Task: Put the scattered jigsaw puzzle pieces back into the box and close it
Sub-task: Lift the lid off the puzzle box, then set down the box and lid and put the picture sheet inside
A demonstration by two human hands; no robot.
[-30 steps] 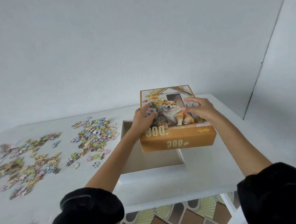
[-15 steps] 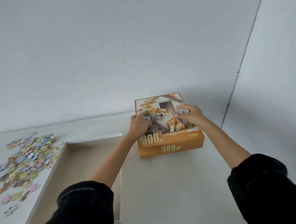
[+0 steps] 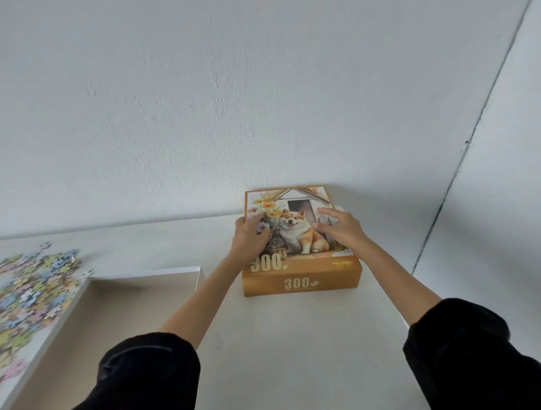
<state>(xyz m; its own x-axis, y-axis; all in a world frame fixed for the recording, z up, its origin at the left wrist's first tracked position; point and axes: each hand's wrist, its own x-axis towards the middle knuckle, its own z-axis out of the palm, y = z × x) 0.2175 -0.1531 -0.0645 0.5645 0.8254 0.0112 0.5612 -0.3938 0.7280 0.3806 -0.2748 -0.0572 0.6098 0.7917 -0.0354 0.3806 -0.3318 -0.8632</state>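
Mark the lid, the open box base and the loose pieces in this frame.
lid (image 3: 302,283), head view, on its orange front side, at the printed 300.
box base (image 3: 117,318), head view, on its bare inner floor.
pieces (image 3: 30,292), head view, middle of the heap left of the base.

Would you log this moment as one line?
lid: on table | left hand: grips lid | right hand: rests on lid | tray: empty | pieces: left of tray

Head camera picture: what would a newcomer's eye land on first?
The orange lid with its dog picture, at the table's far side, left hand gripping its edge and right hand flat on top. Left of it lie the open box base and scattered puzzle pieces.
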